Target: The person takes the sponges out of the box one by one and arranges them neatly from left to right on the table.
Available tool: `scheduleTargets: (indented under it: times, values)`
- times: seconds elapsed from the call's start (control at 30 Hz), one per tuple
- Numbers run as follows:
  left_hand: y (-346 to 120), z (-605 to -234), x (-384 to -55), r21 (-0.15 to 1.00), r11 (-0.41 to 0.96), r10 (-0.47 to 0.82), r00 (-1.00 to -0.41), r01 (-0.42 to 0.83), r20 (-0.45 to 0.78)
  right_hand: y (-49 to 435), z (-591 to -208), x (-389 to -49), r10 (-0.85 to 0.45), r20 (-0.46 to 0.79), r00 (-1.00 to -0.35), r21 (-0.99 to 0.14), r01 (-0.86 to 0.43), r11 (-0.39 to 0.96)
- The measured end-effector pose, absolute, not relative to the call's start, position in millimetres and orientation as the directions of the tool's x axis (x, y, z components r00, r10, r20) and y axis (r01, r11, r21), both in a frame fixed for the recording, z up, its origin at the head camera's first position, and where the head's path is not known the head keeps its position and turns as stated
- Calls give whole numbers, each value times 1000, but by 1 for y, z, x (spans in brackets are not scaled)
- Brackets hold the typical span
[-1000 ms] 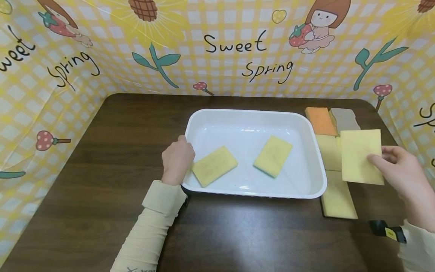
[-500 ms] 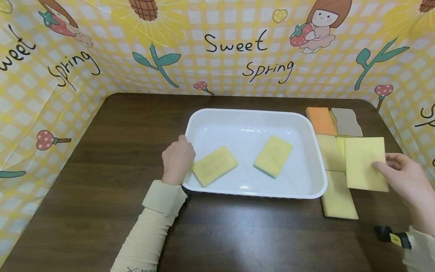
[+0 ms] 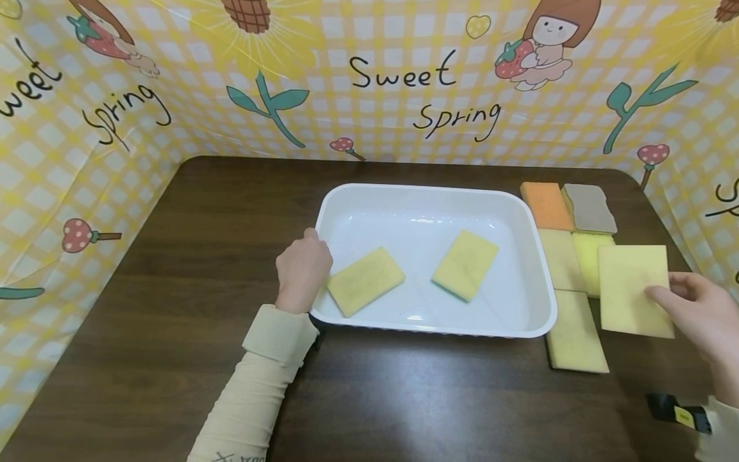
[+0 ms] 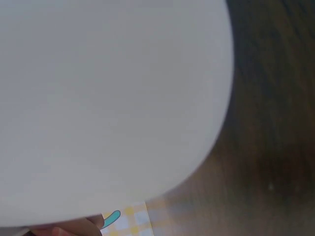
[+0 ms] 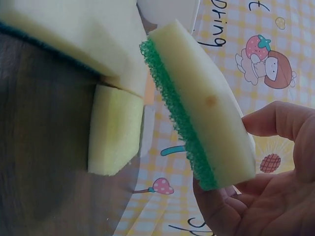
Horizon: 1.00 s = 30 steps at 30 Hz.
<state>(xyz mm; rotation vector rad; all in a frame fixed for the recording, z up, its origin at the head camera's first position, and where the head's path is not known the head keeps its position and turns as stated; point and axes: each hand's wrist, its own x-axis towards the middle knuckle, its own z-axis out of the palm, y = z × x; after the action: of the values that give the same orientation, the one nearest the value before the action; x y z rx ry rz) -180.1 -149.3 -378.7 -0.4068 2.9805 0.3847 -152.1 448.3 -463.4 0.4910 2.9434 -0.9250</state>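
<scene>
My right hand (image 3: 698, 308) pinches a yellow sponge (image 3: 629, 289) by its right edge, thumb on the upper face. In the right wrist view this sponge (image 5: 211, 113) shows a green scouring layer and a small brown spot. It hangs over the table, to the right of the sponges laid there. My left hand (image 3: 303, 269) grips the left rim of a white tray (image 3: 427, 321); the tray's wall (image 4: 108, 98) fills most of the left wrist view. Inside the tray lie two yellow sponges with green undersides, one on the left (image 3: 366, 281) and one on the right (image 3: 466, 264).
Along the tray's right side lie an orange sponge (image 3: 547, 205), a grey one (image 3: 590, 208), a pale yellow one (image 3: 560, 260), a brighter yellow one (image 3: 590, 256) and a larger yellow one (image 3: 577, 330). A printed yellow-checked cloth (image 3: 392, 128) walls the back and sides of the dark wooden table (image 3: 173, 308).
My right hand has carried its sponge right and toward me, uncovering the bright yellow sponge and more of the grey one. My left hand and the tray have stayed put.
</scene>
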Motion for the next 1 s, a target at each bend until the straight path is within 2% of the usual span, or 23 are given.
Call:
scheduleTargets:
  times: [0.5, 0.6, 0.83, 1.0]
  values:
    - [-149, -376, -181, 240, 929, -252, -956, -283, -152, 462, -471, -137, 243, -134, -961, -537, 277, 797]
    - [-149, -376, -182, 235, 929, -253, -954, -285, -159, 448, -458, -130, 238, -148, -960, -539, 280, 794]
    - [-149, -377, -182, 234, 932, -247, -957, -277, -149, 388, -393, -106, 191, -247, -950, -528, 297, 796]
    - [-149, -377, -182, 235, 933, -244, -959, -273, -145, 383, -390, -100, 209, -281, -937, -496, 328, 804]
